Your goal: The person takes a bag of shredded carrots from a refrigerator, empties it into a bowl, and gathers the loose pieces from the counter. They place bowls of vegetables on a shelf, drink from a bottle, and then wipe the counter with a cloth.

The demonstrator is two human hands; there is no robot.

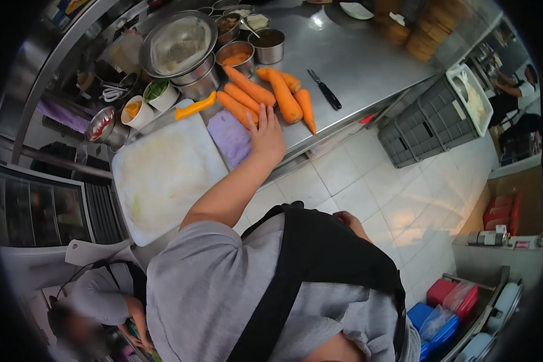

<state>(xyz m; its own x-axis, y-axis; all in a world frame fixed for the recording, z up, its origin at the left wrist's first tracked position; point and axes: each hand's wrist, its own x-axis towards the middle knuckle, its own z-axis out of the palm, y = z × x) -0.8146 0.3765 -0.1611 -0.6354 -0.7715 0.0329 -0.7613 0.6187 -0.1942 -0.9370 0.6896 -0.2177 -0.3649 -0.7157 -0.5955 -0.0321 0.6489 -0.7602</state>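
Note:
Several orange carrots lie on the steel counter, among them a large carrot (285, 98) right of my left hand. My left hand (265, 134) reaches over the counter's edge with its fingers stretched out, the fingertips on the lower ends of the carrots at the left. Beneath and beside it is a purple cloth (229, 137). A yellow-handled tool (196, 107) rests at the top of the white cutting board (163, 175). To the right of the carrots lies a black-handled knife (327, 92). My right hand (351, 224) hangs low beside the black apron, its fingers mostly hidden.
Steel pots and a wide bowl (178, 45) with a clear bag stand at the back left. A grey crate (428, 120) is beyond the counter's right end. At the lower left a person (105, 295) bends over. Another person (519, 90) is at the far right.

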